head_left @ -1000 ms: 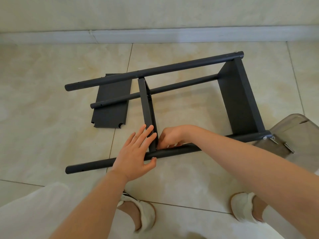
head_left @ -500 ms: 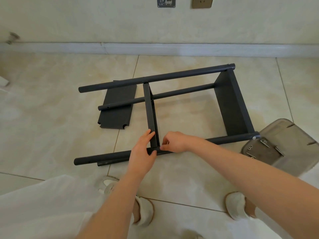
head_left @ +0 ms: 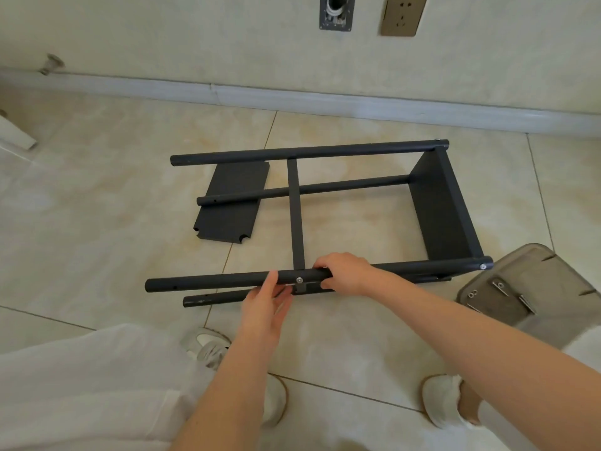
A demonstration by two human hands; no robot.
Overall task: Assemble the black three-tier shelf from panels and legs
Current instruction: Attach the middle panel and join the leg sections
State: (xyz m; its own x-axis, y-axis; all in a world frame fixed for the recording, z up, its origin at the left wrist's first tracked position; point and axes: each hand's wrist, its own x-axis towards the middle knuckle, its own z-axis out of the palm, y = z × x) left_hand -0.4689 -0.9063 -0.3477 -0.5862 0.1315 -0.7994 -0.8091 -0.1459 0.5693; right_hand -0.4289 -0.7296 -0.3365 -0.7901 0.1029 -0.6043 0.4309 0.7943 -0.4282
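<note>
Right hand (head_left: 346, 274): fingers (head_left: 325, 262) curled over the near upper leg (head_left: 211, 282), thumb beneath, gripping it just right of the middle panel (head_left: 296, 216). Left hand (head_left: 265, 302): fingers loosely spread, thumb touching the same leg, fingertips by the joint screw (head_left: 299, 280). Shelf frame (head_left: 439, 206) lies on its side on the floor (head_left: 97, 222). Loose panel (head_left: 232, 203) lies flat under the far lower leg (head_left: 325, 187). Tray (head_left: 553, 278) with spare screws (head_left: 500, 286) sits just beside the frame's right end.
</note>
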